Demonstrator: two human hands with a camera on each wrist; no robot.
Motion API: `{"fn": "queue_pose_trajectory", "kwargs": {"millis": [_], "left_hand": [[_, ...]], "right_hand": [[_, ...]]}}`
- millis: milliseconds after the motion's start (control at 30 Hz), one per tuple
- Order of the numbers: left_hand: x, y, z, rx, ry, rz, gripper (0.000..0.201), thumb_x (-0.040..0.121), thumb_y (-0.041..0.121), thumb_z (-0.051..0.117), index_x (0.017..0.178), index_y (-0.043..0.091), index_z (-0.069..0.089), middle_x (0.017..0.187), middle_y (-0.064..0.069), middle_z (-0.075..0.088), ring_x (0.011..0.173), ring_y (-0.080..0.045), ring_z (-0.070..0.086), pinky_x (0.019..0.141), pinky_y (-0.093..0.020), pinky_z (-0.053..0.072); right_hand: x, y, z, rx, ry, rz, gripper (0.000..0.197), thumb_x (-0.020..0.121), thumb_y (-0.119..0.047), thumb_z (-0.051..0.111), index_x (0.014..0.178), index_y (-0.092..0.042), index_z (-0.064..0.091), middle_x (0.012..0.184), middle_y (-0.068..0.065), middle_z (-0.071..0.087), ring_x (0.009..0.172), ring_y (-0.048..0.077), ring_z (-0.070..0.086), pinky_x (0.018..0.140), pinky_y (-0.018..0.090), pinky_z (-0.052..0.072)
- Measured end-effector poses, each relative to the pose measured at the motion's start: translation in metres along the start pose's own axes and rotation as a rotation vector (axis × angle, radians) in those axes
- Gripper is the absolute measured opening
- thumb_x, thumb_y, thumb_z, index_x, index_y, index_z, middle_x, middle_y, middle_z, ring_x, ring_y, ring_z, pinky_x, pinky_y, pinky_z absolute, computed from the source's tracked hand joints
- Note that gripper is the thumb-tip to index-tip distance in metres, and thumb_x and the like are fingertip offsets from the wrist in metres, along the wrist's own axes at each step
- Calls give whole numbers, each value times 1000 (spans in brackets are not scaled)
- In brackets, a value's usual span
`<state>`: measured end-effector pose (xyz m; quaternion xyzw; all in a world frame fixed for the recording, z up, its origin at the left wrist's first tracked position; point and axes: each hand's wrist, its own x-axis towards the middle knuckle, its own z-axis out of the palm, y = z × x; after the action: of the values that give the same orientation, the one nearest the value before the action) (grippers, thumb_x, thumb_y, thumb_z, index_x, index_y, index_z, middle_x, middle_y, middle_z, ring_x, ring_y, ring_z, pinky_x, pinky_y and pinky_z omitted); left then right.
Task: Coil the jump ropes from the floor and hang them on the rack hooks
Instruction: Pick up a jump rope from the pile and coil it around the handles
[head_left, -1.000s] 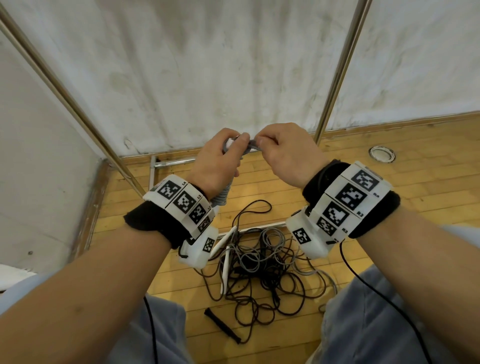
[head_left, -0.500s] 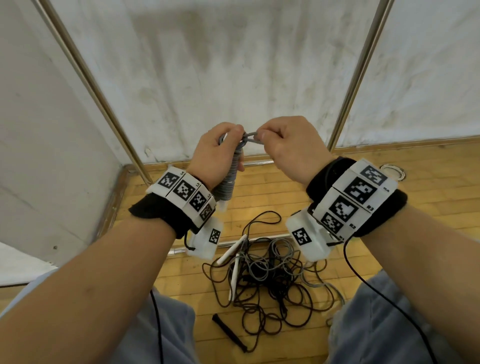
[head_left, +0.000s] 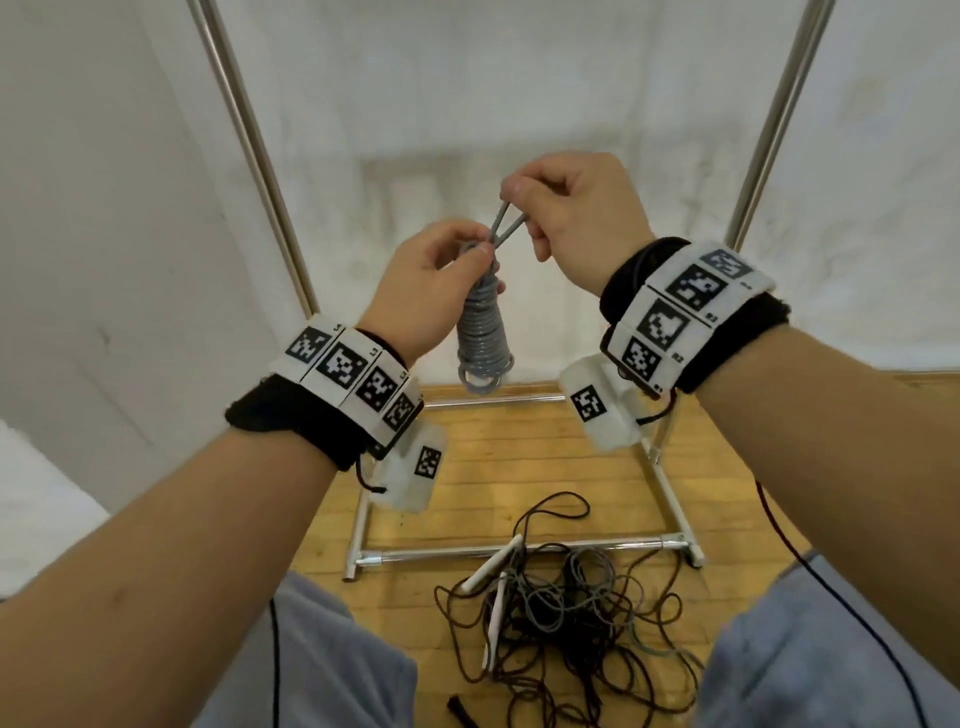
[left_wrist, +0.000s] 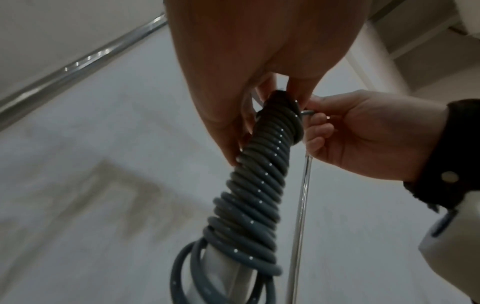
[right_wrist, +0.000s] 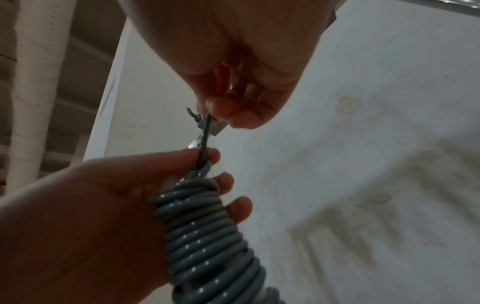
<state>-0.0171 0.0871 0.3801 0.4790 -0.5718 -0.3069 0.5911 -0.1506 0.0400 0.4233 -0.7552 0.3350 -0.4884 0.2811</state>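
Observation:
A grey jump rope (head_left: 482, 332) is wound in tight coils round its white handles and hangs upright in front of me. My left hand (head_left: 441, 275) grips the top of this coiled grey rope (left_wrist: 262, 181) (right_wrist: 205, 236). My right hand (head_left: 566, 208) pinches a short loop of the same rope (head_left: 506, 226) that sticks up from the coil's top (right_wrist: 205, 131). On the wooden floor below lies a tangle of black and grey ropes (head_left: 566, 629) with white handles (head_left: 493, 566).
The metal rack has two upright poles (head_left: 249, 150) (head_left: 774, 119) and a base frame (head_left: 519, 552) on the floor against the white wall. A black handle (head_left: 462, 717) lies near my knees. No hooks are in view.
Both hands have risen with the coiled grey rope. My right hand has pulled the loop up and away from the coil's top. My head has tilted up.

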Motion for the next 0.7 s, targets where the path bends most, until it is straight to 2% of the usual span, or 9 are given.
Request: {"fn": "queue_pose_trajectory", "kwargs": {"millis": [67, 133, 233, 300, 367, 467, 533, 633, 700], "left_hand": [[8, 20, -12, 34, 54, 46, 13, 94, 3, 50, 93, 13, 59, 88, -9, 60, 76, -25, 67, 67, -27, 55], [15, 39, -23, 49, 118, 71, 16, 94, 4, 50, 89, 16, 58, 87, -8, 59, 72, -24, 68, 69, -32, 57], [25, 65, -36, 60, 194, 98, 16, 95, 6, 49, 86, 18, 56, 83, -6, 59, 70, -24, 68, 68, -34, 56], [31, 80, -45, 46, 228, 102, 15, 95, 6, 49, 86, 17, 55, 81, -6, 59, 69, -24, 69, 66, -32, 56], [38, 93, -55, 7, 261, 102, 12, 95, 8, 49, 88, 16, 55, 86, -10, 60, 70, -24, 69, 66, -33, 56], [49, 113, -70, -16, 293, 107, 9, 95, 12, 50, 89, 16, 55, 98, -17, 63, 74, -23, 69, 72, -37, 57], [59, 126, -79, 9, 307, 124, 6, 94, 12, 51, 91, 14, 56, 100, -18, 64, 76, -23, 68, 73, -39, 57], [78, 147, -94, 75, 360, 156, 11, 88, 6, 56, 81, 13, 61, 83, -11, 64, 75, -23, 66, 72, -38, 57], [92, 161, -103, 94, 390, 175, 16, 84, 2, 57, 74, 12, 64, 72, -9, 63, 70, -20, 63, 73, -38, 57]], "right_hand": [[10, -17, 4, 70, 26, -26, 17, 89, -16, 58, 74, -11, 64, 50, -2, 49, 38, 6, 44, 45, 18, 39], [21, -35, 10, 121, 52, -48, 13, 86, -18, 62, 74, -15, 65, 53, -1, 52, 40, 9, 48, 47, 22, 43], [38, -61, 20, 171, 51, -72, 5, 81, -14, 67, 78, -16, 65, 62, -1, 59, 51, 12, 56, 58, 31, 54], [49, -75, 25, 180, 39, -90, 8, 79, -9, 67, 75, -15, 64, 67, 0, 61, 59, 14, 58, 67, 35, 55], [58, -89, 29, 199, 7, -107, 10, 81, -5, 64, 75, -13, 63, 69, 1, 61, 64, 15, 59, 68, 34, 55], [73, -108, 36, 201, -28, -139, 17, 84, -3, 61, 73, -16, 60, 69, 0, 60, 66, 15, 59, 63, 27, 53], [87, -120, 40, 205, -10, -151, 20, 85, -3, 60, 71, -18, 59, 70, -1, 62, 68, 16, 61, 69, 29, 53], [111, -137, 44, 196, 8, -142, 21, 88, -4, 56, 71, -15, 62, 77, 5, 66, 74, 19, 65, 77, 35, 54], [128, -149, 47, 191, 23, -132, 25, 90, -5, 54, 67, -15, 62, 78, 8, 67, 73, 19, 65, 77, 35, 55]]}}
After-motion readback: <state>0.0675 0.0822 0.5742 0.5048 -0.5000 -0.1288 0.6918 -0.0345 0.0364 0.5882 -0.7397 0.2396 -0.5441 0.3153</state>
